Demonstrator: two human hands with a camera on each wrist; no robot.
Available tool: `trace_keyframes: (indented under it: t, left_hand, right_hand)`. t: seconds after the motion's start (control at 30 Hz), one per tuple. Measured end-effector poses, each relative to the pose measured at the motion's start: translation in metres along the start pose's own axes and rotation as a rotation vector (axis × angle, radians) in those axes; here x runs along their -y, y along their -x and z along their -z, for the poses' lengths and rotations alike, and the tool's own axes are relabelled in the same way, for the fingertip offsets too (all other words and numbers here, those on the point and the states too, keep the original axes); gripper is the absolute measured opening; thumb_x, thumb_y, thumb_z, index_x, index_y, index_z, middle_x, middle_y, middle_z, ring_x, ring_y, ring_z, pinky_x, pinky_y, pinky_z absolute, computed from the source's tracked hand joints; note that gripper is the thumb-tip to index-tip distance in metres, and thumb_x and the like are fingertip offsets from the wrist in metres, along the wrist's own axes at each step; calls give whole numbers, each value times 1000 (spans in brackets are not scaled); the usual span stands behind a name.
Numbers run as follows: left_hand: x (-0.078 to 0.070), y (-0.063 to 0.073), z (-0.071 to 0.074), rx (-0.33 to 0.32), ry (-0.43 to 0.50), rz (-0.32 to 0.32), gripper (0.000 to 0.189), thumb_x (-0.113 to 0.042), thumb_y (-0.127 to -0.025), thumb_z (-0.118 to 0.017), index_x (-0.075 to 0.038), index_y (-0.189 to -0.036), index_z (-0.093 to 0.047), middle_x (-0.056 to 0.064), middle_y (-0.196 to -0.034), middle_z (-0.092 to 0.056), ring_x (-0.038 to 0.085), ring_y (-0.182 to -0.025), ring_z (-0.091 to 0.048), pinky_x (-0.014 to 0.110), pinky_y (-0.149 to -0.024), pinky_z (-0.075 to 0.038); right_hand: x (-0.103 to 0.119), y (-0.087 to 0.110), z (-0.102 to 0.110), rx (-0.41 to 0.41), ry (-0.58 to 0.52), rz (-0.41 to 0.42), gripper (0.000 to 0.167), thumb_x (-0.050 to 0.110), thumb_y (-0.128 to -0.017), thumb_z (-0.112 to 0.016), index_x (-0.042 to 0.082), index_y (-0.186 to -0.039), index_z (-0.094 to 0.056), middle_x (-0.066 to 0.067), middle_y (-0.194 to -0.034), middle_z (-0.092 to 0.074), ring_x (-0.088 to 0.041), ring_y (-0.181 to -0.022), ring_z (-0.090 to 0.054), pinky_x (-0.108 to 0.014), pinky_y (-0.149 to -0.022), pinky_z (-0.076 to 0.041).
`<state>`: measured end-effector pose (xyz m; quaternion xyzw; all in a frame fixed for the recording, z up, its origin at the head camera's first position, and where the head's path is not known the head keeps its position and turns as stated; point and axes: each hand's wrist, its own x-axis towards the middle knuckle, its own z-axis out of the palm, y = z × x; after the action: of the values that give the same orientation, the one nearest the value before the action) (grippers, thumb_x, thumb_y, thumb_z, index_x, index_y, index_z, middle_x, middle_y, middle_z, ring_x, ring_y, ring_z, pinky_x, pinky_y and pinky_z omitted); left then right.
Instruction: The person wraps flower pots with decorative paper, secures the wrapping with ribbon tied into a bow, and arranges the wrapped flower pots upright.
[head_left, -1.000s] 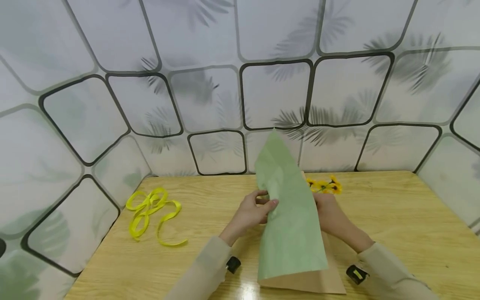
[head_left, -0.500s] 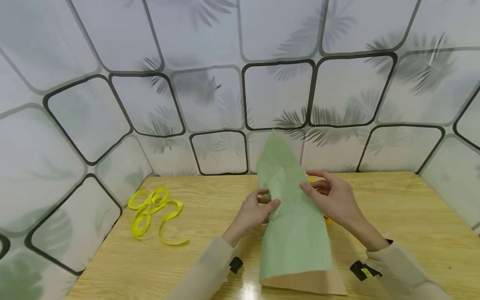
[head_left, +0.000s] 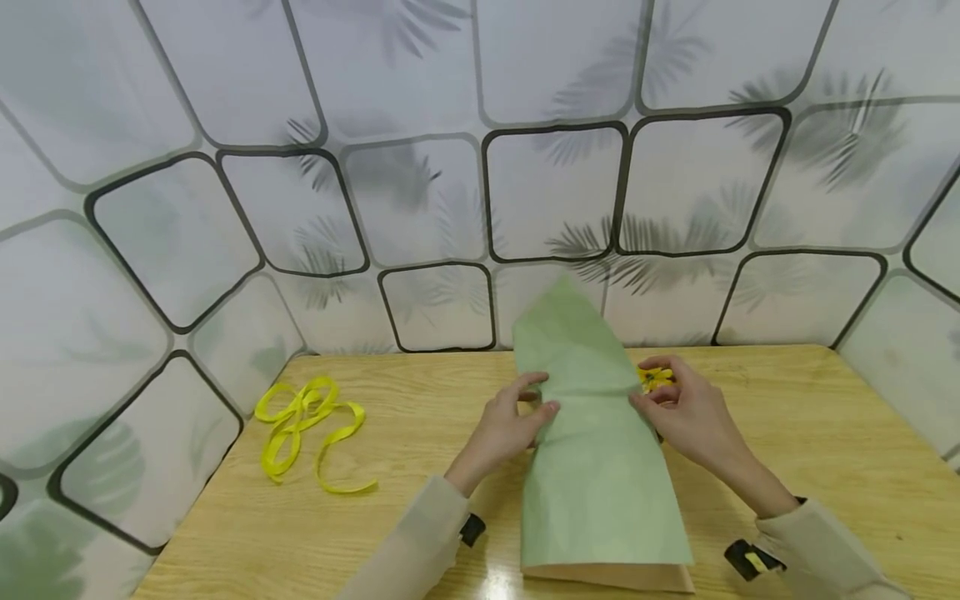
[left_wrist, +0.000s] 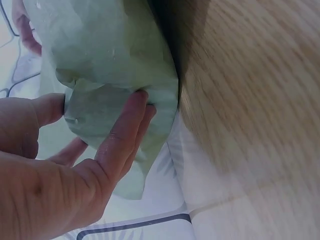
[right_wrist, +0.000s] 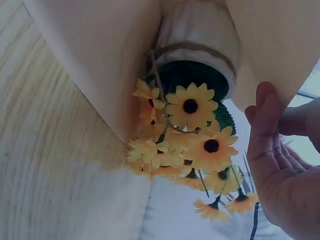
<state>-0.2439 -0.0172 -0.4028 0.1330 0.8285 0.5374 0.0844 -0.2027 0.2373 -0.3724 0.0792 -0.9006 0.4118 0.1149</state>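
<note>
A sheet of wrapping paper (head_left: 600, 475), green outside and tan inside, is folded over on the table with its pointed end at the back. My left hand (head_left: 502, 433) holds the paper's left side, thumb on one face and fingers (left_wrist: 122, 135) on the other. At the right edge, my right hand (head_left: 693, 412) pinches the paper between thumb and fingertips. Inside the fold, a whitish pot (right_wrist: 197, 30) tied with twine holds yellow flowers (right_wrist: 200, 145) with dark centres. From the head view, the paper and right hand hide most of the flowers.
A loosely looped yellow ribbon (head_left: 300, 425) lies on the wooden table (head_left: 427, 383) to the left. Patterned wall covering (head_left: 555, 192) rises behind the table and at both sides.
My right hand has come from behind the paper to its right edge and drawn that edge rightward. The green face now lies wider and flatter. My left hand stays almost in place.
</note>
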Motion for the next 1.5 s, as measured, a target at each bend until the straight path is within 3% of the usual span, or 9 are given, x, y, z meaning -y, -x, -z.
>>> trace_keyframes:
  t: [0.13,0.43,0.57,0.67,0.87,1.03,1.2,1.4,1.5]
  left_hand:
    - [-2,-2,0,-8,-97,-17,49,-35,-101,-66,-20,-147,-55,21,-143,-55,31,-105,-69,35,-69,-63]
    - [-8,-3,4,-75,-344,-195,45,-30,-99,-69,-14,-141,-61,14,-152,-45,35,-139,-48,52,-113,-45]
    - [-8,-4,5,-49,-377,-273,35,-25,-101,-67,-15,-134,-67,7,-146,-56,29,-138,-52,49,-114,-45]
    - [-9,-3,7,-8,-422,-281,34,-27,-103,-63,-15,-134,-68,5,-145,-59,28,-137,-54,48,-113,-46]
    - [-11,-5,12,40,-530,-269,44,-35,-99,-69,-18,-139,-64,2,-147,-58,26,-137,-54,45,-111,-48]
    - [-13,-7,13,52,-586,-277,50,-38,-95,-74,-18,-139,-64,0,-147,-59,24,-137,-55,42,-113,-47]
    - [-15,-7,13,61,-590,-263,50,-38,-95,-74,-18,-140,-63,1,-149,-59,24,-139,-53,43,-115,-45]
    - [-18,-5,14,73,-584,-250,50,-38,-95,-74,-18,-140,-63,2,-149,-59,25,-141,-52,43,-117,-43]
    - [-19,-6,14,73,-592,-248,50,-38,-95,-74,-19,-140,-63,1,-149,-59,24,-141,-52,43,-117,-43]
  right_hand:
    - [-4,1,-2,-5,9,18,43,20,-99,-68,6,-136,-51,-11,-88,-77,-8,-60,-66,-27,-48,-47]
    - [-10,9,-4,-89,31,128,53,12,-95,-73,15,-146,-56,-15,-95,-76,-2,-59,-64,-26,-48,-52]
    - [-13,11,-3,-69,57,170,44,10,-96,-72,12,-140,-64,-8,-91,-76,-3,-54,-60,-25,-46,-46]
    - [-13,12,-2,-40,73,150,37,12,-97,-71,11,-134,-68,-4,-88,-74,-3,-53,-57,-25,-45,-41]
    - [-17,10,-5,34,74,66,35,8,-96,-69,6,-131,-69,-7,-91,-75,-7,-57,-62,-25,-48,-49]
    - [-20,8,-7,25,112,84,34,5,-94,-70,6,-128,-71,-10,-92,-76,-4,-59,-63,-25,-49,-51]
    - [-19,10,-7,-58,171,185,38,3,-90,-74,6,-127,-71,-11,-94,-75,-1,-60,-63,-23,-47,-49]
    - [-4,13,-7,-216,240,414,36,-4,-79,-82,5,-113,-77,-8,-93,-70,4,-62,-52,-15,-49,-44]
    - [5,12,-9,-217,212,520,35,-9,-73,-84,6,-104,-78,-5,-89,-69,2,-64,-57,-11,-54,-47]
